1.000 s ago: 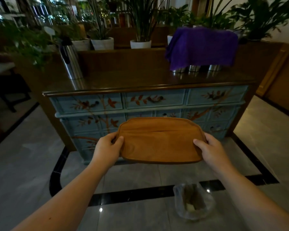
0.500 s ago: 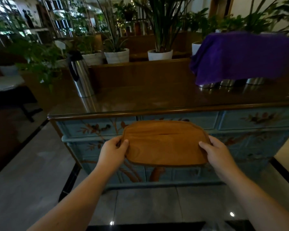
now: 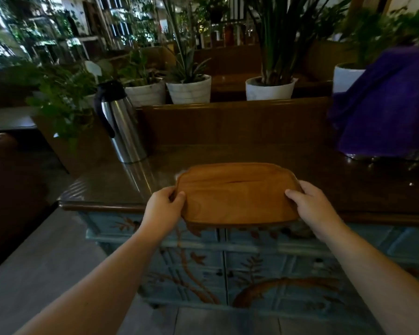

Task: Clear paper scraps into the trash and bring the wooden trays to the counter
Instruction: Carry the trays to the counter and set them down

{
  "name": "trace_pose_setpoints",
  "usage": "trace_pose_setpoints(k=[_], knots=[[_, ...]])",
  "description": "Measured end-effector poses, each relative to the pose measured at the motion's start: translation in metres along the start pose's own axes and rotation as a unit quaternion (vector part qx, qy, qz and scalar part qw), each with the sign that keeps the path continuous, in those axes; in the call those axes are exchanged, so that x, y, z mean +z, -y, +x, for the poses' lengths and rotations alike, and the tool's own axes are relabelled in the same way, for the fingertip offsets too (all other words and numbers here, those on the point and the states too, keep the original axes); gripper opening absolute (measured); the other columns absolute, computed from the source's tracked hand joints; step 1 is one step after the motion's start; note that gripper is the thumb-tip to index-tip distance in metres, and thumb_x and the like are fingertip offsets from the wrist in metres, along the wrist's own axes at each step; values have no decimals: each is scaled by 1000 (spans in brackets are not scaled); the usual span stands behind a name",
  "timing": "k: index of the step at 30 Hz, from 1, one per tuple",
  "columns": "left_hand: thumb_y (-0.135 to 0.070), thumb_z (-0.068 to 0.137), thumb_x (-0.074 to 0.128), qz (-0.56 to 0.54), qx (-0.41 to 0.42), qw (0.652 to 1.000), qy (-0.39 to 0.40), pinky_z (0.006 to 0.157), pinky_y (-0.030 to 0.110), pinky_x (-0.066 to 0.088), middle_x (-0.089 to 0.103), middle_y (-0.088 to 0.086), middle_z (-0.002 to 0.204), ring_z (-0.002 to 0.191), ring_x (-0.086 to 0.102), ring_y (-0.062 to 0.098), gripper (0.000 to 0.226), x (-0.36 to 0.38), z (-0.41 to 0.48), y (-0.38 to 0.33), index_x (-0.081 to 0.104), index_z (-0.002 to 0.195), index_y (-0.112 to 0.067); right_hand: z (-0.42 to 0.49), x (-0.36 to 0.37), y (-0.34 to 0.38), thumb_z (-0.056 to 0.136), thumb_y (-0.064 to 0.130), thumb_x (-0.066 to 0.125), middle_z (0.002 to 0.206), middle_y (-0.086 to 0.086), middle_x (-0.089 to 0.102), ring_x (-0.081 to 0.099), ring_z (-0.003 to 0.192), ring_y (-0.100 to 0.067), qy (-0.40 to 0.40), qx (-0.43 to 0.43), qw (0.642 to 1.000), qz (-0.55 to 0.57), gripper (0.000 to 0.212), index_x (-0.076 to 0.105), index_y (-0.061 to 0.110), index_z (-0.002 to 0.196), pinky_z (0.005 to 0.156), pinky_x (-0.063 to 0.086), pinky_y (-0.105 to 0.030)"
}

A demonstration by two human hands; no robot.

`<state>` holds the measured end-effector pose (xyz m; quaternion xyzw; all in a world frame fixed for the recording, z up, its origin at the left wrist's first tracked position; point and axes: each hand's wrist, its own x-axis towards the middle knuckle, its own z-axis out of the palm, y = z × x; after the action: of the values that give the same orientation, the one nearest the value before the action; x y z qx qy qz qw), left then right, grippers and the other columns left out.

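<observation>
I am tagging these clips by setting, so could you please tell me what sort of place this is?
Probably a restaurant or tea-house service area: a steel thermos jug stands on a glossy wooden counter, a row of potted plants sits behind it, and a purple cloth covers metal vessels.

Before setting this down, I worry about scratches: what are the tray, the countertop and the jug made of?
Tray: wood with a smooth finish, grain lines visible. Countertop: dark wood, probably varnished or glass-covered, since it mirrors the jug. Jug: brushed metal body, likely stainless steel, with a black handle and lid, possibly plastic.
</observation>
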<state>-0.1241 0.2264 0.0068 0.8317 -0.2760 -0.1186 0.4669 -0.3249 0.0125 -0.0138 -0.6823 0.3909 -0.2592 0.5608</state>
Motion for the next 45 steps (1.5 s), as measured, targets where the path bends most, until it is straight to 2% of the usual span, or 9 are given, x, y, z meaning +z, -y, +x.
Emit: trace_pose_setpoints(k=[5, 9, 14, 18, 23, 28, 36, 41, 45], knots=[[-28, 94, 52, 7, -33, 999, -3, 49, 15, 47, 70, 2, 76, 63, 64, 14, 21, 5, 78, 20, 68, 100, -15, 68, 32, 16, 99, 31, 45, 115, 1, 55, 55, 102, -21, 14, 12, 998, -62, 38, 49, 18, 135, 86, 45, -37], [-29, 93, 52, -24, -71, 996, 50, 61, 29, 54, 69, 1, 85, 77, 68, 19, 24, 14, 143, 29, 64, 111, -17, 116, 48, 20, 99, 33, 45, 127, -3, 53, 54, 113, -25, 7, 49, 993, -111, 45, 41, 19, 141, 92, 43, -39], [-31, 94, 51, 22, -79, 991, 109, 57, 22, 45, 64, -2, 89, 76, 64, 12, 34, 29, 209, 24, 54, 123, -15, 163, 54, 20, 97, 37, 48, 135, -5, 50, 51, 119, -26, -4, 78, 981, -178, 47, 41, 21, 141, 92, 43, -40], [-31, 94, 50, 79, -85, 981, 154, 67, 30, 54, 66, 6, 92, 82, 66, 20, 28, 45, 242, 17, 56, 115, -14, 190, 45, 15, 96, 39, 48, 128, -1, 53, 55, 112, -23, -5, 104, 970, -218, 45, 43, 24, 138, 97, 46, -44], [-33, 93, 51, 126, -77, 973, 177, 65, 31, 55, 67, 7, 87, 78, 67, 19, 20, 62, 265, 6, 59, 100, -16, 220, 28, 14, 98, 40, 45, 116, 1, 53, 59, 92, -19, 7, 105, 961, -254, 42, 44, 24, 136, 74, 52, -37], [-33, 94, 50, 157, -63, 970, 173, 56, 23, 45, 65, 2, 84, 74, 63, 12, 17, 73, 268, -1, 58, 98, -18, 241, 16, 18, 99, 39, 42, 127, -4, 55, 58, 108, -23, 32, 89, 945, -314, 44, 47, 19, 138, 94, 50, -46], [-30, 93, 52, 142, -89, 971, 171, 71, 33, 52, 69, 5, 87, 80, 66, 16, 20, 77, 273, -5, 64, 99, -15, 257, 4, 15, 99, 38, 44, 98, 3, 54, 55, 84, -13, 91, 54, 926, -363, 39, 51, 16, 130, 76, 47, -33], [-28, 93, 52, 141, -85, 974, 155, 61, 24, 46, 67, 3, 89, 79, 63, 13, 21, 78, 270, -6, 64, 105, -14, 257, 1, 15, 97, 39, 48, 107, -8, 63, 62, 93, -22, 88, 39, 920, -380, 36, 55, 14, 122, 81, 52, -39], [-27, 93, 52, 144, -93, 972, 164, 69, 29, 49, 69, 6, 91, 82, 65, 15, 22, 77, 269, -7, 64, 105, -13, 256, -2, 12, 95, 40, 50, 82, -5, 62, 61, 72, -19, 87, 18, 917, -390, 23, 57, 20, 86, 64, 51, -34]])
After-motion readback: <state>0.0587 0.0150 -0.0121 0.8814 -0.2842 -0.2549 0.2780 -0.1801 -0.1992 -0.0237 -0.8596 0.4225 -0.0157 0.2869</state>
